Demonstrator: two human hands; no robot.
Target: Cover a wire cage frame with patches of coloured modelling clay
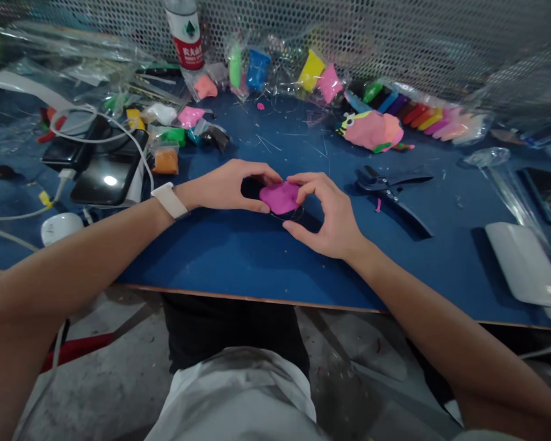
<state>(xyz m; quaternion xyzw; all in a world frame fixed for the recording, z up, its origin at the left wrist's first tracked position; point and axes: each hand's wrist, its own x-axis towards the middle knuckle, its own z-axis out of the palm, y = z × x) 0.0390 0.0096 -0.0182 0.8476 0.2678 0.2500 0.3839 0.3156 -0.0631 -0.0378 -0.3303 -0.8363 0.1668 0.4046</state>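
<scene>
A flattened lump of magenta modelling clay (280,197) is between my two hands, just above the blue table. My left hand (232,187) grips its left side, with the fingers on the far edge and the thumb at the near edge. My right hand (328,214) has its curled fingertips on the clay's right edge; its thumb sits lower, by a thin dark wire loop (294,214) under the clay. To the right lie dark-handled pliers (395,196) with a small magenta scrap (378,205) beside them. A pink clay fish (371,130) rests behind the pliers.
Bagged clay pieces, among them an orange one (166,161) and a blue one (258,70), line the back with a water bottle (187,37). Phones (108,174) and cables lie left. A white power bank (526,263) is at right. The table edge (257,298) runs near my lap.
</scene>
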